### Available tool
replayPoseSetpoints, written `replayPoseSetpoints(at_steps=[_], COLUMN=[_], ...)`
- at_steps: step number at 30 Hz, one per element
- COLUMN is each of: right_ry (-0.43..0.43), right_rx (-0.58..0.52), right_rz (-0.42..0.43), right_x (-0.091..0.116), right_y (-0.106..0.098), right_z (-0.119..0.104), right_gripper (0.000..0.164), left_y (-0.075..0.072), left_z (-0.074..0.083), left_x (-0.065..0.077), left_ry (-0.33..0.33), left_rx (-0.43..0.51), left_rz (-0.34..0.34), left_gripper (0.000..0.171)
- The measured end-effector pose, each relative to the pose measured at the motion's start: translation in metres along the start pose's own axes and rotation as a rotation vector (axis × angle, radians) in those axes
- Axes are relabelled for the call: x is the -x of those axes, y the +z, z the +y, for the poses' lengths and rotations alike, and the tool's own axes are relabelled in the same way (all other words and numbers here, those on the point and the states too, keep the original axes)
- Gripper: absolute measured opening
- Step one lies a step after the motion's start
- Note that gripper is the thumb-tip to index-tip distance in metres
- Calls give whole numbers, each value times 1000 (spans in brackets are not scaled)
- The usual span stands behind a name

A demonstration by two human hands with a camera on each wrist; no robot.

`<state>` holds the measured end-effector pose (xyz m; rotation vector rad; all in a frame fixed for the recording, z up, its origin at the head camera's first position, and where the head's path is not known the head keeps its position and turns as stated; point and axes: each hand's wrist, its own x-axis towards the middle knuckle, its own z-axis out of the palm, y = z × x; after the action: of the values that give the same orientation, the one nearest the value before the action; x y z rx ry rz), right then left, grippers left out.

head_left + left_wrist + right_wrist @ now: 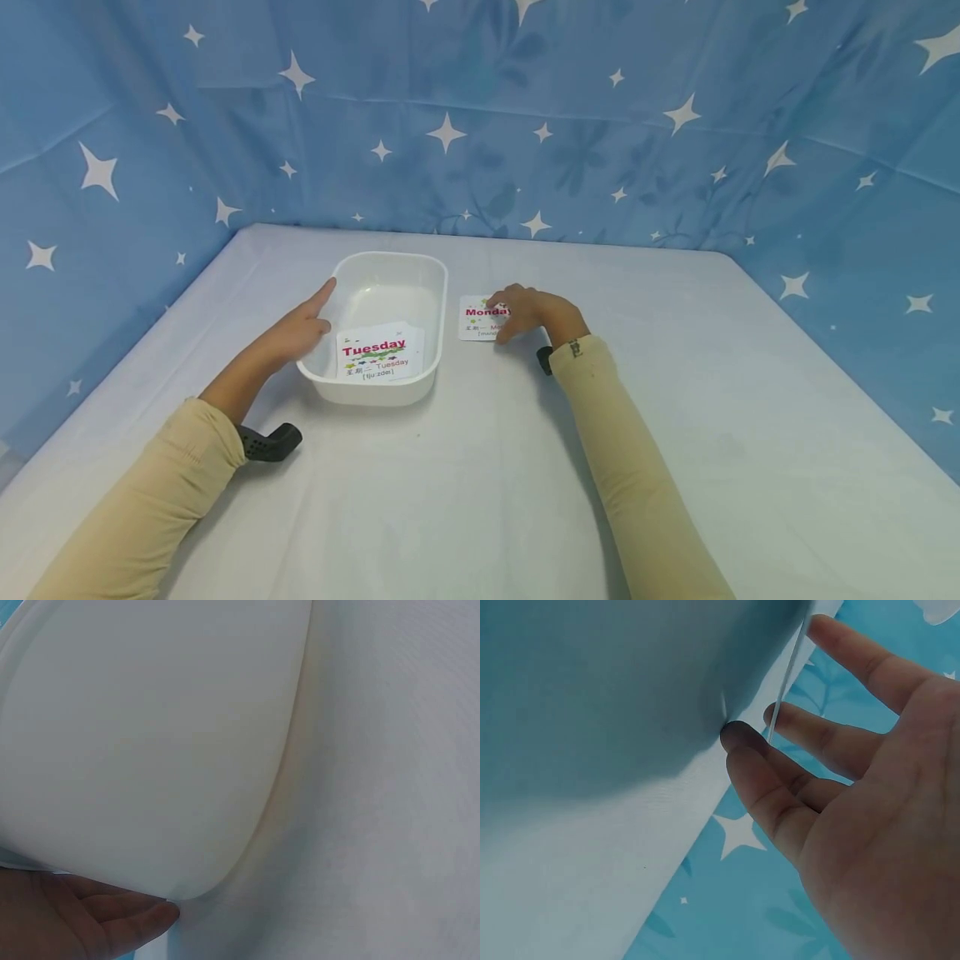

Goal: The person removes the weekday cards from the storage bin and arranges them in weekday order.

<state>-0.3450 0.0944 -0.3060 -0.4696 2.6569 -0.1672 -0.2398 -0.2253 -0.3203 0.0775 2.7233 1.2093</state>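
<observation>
My left hand (303, 329) is at the left side of a white plastic basin (386, 392), index finger stretched along the rim and thumb over it. In the left wrist view, fingers (139, 922) of that hand lie against the basin's outer wall. Inside the basin lies a card printed "Tuesday" (378, 354), on top of other white cards. To the basin's right, my right hand (528, 310) holds a "Monday" card (474, 321) by its right part, covering some of the print. The right wrist view shows this card (786, 675) edge-on between the fingertips.
A white cloth covers the table (465, 500). Behind and beside it hangs a blue curtain (480, 183) with white stars. Black curved pieces (273, 443) stick out at both sleeve cuffs.
</observation>
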Motion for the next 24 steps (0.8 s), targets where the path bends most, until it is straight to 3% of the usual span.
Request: replayPoseSetpoints(at_steps=[12, 24], right_ry=[-16, -16], right_rx=[-51, -23], right_rz=[-19, -54], right_x=[0, 1], right_y=[0, -1], right_z=[4, 6], right_gripper=[70, 71], left_y=[0, -1], left_z=[0, 2], left_x=[0, 1], left_ry=[-13, -2], left_rx=[13, 22], left_rz=[-5, -9], left_gripper=[70, 70])
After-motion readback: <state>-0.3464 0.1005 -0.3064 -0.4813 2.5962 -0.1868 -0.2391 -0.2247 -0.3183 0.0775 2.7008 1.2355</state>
